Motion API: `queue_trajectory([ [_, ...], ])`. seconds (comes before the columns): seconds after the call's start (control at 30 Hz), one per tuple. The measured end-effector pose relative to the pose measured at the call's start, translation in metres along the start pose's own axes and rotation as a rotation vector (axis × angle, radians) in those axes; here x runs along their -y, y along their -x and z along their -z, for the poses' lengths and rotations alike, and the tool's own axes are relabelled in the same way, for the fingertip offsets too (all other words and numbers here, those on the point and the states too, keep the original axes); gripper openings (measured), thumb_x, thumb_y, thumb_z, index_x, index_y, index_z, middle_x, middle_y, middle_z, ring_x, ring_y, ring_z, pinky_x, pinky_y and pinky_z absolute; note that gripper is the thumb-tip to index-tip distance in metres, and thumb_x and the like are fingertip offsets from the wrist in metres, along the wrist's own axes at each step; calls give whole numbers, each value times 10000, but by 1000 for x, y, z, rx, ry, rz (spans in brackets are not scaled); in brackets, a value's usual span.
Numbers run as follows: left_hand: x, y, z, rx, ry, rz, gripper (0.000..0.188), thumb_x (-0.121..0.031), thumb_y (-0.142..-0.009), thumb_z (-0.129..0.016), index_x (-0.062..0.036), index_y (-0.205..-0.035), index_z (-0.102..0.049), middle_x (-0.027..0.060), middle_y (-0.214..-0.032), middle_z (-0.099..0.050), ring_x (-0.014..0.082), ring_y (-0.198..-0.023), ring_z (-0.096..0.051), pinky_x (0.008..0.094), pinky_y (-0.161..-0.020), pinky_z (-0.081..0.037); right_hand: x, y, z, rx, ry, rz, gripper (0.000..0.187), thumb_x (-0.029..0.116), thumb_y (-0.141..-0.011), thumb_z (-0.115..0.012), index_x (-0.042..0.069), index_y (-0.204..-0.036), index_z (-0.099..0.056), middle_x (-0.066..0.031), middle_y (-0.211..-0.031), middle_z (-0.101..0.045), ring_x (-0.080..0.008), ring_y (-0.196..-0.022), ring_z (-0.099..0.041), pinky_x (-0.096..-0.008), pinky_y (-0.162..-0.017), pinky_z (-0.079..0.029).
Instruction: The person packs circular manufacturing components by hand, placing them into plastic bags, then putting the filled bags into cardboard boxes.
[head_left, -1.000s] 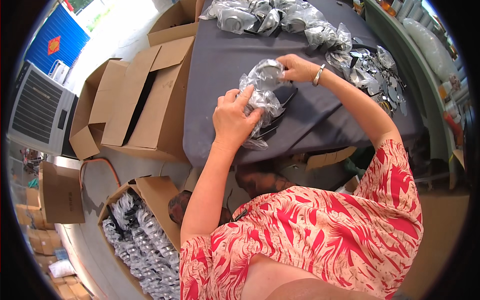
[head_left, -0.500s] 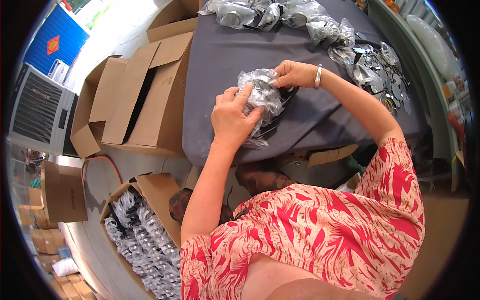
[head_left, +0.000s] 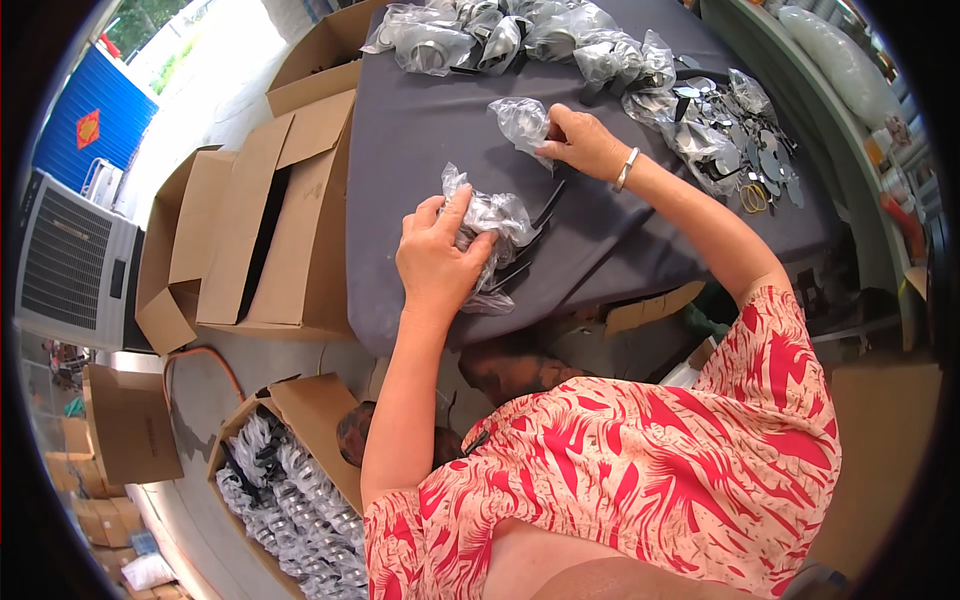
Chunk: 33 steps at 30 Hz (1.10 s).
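My right hand [head_left: 590, 145] pinches one clear plastic bag with a rounded silvery part inside [head_left: 522, 122] and holds it over the dark cloth-covered table [head_left: 420, 130]. Closer to me, my left hand [head_left: 440, 255] is closed round a cluster of similar bagged parts [head_left: 497, 222]. Several black stems [head_left: 545, 208] stick out of that cluster to the right. Crumpled plastic hides the exact shape of the parts. A gap of bare cloth separates the single bag from the cluster.
More bagged parts [head_left: 430, 48] line the table's far edge. At far right lie flat silvery discs [head_left: 770, 160] and yellow rings [head_left: 753, 198]. Beside the table's left edge stands a large cardboard box [head_left: 310, 240]. An open carton [head_left: 285, 500] packed with bagged parts sits lower left.
My right hand has drawn one bagged part off the cluster, away from my left hand. My left hand still grips the rest. The whole view has shifted slightly.
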<state>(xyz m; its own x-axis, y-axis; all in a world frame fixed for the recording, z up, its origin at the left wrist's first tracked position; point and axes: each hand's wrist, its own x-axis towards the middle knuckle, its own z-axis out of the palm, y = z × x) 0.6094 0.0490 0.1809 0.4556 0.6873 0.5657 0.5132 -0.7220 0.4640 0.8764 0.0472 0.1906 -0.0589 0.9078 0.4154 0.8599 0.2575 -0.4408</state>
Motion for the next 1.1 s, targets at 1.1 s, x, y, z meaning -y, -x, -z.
queue_trajectory([
  [1.1,-2,-4,-2,-42,-2,-37,503,-249,-611,-746,-152,-1093,-638,98,-1045,-585,283,-889,-560,370,-732,-489,4,33,7,-190,196,-321,166,110,-682,-594,-23,-771,-550,-193,-800,-608,-349,-749,-584,-394,-690,-466],
])
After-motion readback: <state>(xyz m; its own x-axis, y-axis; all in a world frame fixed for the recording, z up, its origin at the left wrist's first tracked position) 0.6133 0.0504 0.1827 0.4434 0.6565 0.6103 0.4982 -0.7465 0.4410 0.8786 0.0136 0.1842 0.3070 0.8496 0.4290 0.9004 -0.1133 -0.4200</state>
